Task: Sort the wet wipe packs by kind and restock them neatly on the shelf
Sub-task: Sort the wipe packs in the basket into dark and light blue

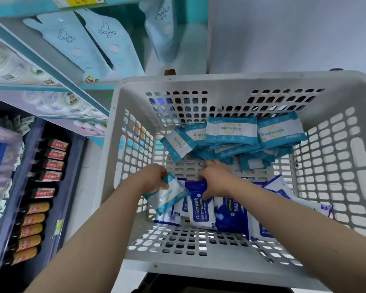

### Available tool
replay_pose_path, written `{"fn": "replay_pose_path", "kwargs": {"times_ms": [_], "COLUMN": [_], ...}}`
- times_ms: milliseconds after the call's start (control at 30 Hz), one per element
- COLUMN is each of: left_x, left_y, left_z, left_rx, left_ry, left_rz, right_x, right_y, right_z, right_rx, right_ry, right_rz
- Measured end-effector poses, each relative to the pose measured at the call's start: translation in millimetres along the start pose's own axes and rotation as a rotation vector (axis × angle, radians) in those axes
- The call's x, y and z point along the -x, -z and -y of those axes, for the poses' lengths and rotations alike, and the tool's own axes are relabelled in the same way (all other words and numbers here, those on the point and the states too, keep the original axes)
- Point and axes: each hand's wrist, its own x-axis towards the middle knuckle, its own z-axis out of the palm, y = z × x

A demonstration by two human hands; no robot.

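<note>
A white perforated basket (220,265) holds two kinds of wet wipe packs. Several teal-and-white packs (230,132) lie heaped against its far wall. Several dark blue-and-white alcohol wipe packs (228,214) lie along its near side. My left hand (153,178) is inside the basket, closed around a teal-and-white pack (169,195) that tilts down to the right. My right hand (217,179) reaches in beside it, its fingers pinching the top edge of a blue alcohol wipe pack (201,208).
A teal shelf unit (51,66) stands at the left, with light blue pouches (114,43) on the upper level and white tubs below. A dark rack of red and orange packets (44,187) sits lower left. A pale wall rises beyond the basket.
</note>
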Motion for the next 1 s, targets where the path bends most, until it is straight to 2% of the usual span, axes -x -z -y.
{"fn": "replay_pose_path", "kwargs": {"times_ms": [133, 233, 300, 367, 533, 667, 867, 1000], "left_x": [3.2, 3.7, 0.0, -6.4, -18.3, -26.1, -26.4, -29.4], "left_y": [13.1, 13.1, 7.7, -2.5, -30.8, -33.4, -38.6, -38.6], "left_z": [-6.3, -14.0, -13.9, -8.3, 1.8, 2.6, -12.1, -21.9], "left_rx": [0.39, 0.754, 0.828, 0.695, 0.268, 0.236, -0.015, -0.078], "left_ry": [-0.053, -0.041, 0.008, 0.062, 0.085, 0.048, -0.073, -0.118], "left_rz": [-0.099, -0.082, -0.117, -0.141, 0.049, 0.022, 0.191, 0.257], "right_x": [7.4, 11.8, 12.8, 14.6, 25.4, 33.0, 38.0, 44.2], "right_y": [21.5, 29.3, 31.0, 30.6, 26.6, 26.2, 22.7, 22.3], "right_z": [-0.8, -2.2, -9.4, -22.4, -46.7, -54.4, -59.0, -59.6], "right_rx": [-0.759, -0.977, -1.005, -0.961, -0.922, -0.966, -0.946, -0.903], "right_ry": [0.057, 0.009, -0.051, -0.104, -0.194, -0.209, -0.231, -0.223], "right_rz": [-0.014, -0.04, -0.074, -0.121, -0.139, -0.158, -0.131, -0.109]}}
